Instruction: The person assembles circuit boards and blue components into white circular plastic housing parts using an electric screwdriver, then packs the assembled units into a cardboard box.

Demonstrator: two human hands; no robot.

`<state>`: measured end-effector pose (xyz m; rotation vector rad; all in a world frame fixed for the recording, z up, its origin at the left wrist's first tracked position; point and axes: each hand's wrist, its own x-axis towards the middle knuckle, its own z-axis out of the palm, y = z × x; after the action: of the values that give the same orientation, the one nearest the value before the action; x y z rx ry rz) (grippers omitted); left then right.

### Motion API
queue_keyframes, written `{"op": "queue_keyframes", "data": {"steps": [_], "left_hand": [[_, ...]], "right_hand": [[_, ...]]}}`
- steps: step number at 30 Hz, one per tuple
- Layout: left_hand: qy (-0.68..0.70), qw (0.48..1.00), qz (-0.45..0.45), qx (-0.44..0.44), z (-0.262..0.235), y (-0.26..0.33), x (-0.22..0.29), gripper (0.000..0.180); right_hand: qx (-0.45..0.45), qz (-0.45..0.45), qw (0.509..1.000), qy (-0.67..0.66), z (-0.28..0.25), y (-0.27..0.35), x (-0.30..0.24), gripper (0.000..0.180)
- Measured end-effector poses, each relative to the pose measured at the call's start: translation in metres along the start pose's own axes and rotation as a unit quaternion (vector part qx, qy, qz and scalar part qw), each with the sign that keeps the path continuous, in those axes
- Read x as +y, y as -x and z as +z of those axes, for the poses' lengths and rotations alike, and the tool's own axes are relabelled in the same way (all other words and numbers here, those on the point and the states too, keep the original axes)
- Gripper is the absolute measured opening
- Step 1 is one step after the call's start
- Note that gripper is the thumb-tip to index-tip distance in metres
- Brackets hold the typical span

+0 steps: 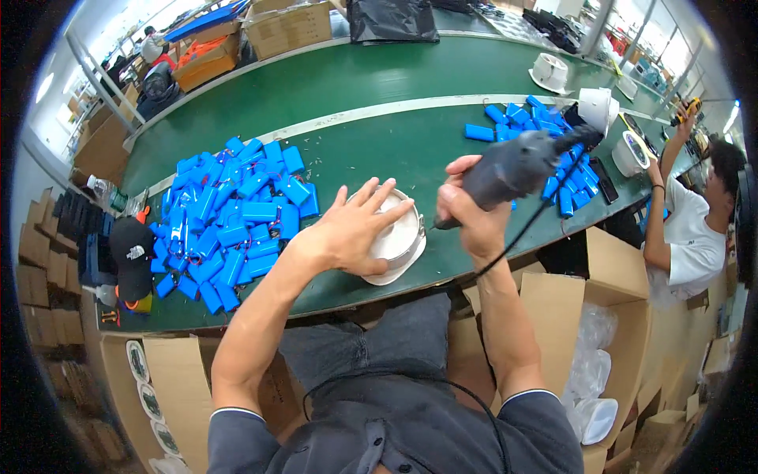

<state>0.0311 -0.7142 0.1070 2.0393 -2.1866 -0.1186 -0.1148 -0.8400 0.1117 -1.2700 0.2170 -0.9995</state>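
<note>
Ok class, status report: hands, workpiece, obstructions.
Left hand spread on white housing. Right hand gripping dark corded tool. Blue packs heaped to left, apart from housing.

Worker [363, 434] over there has pack heap [259, 211] on L of tabletop [355, 142]; cap [133, 257] just L of it, bottle [110, 195] behind cap. Housing [399, 233] btwn that & 2nd heap [517, 114], R side. Below near edge: bags [588, 359] in R carton [630, 340].
</note>
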Motion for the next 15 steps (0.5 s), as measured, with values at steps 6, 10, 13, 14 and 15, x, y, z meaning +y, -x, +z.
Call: {"op": "queue_keyframes", "data": {"steps": [6,10,13,14,15], "left_hand": [[-0.021,0.974,-0.226,-0.016,-0.006,0.001,0.021,0.087],[-0.079,0.97,-0.224,0.045,0.005,0.002,0.019,0.073],[-0.058,0.975,-0.193,0.093,0.023,0.003,0.013,0.062],[-0.058,0.975,-0.195,0.093,0.026,0.003,0.011,0.062],[-0.034,0.975,-0.206,0.074,0.025,0.003,0.013,0.061]], "right_hand": [[-0.068,0.013,0.996,-0.062,0.015,0.025,-0.021,0.026],[-0.057,0.035,0.996,-0.051,0.019,0.028,-0.005,0.027],[-0.049,0.025,0.997,-0.045,0.016,0.025,0.004,0.025],[-0.044,0.018,0.998,-0.045,0.017,0.024,0.005,0.025],[-0.044,0.019,0.998,-0.044,0.017,0.024,0.005,0.025]]}}
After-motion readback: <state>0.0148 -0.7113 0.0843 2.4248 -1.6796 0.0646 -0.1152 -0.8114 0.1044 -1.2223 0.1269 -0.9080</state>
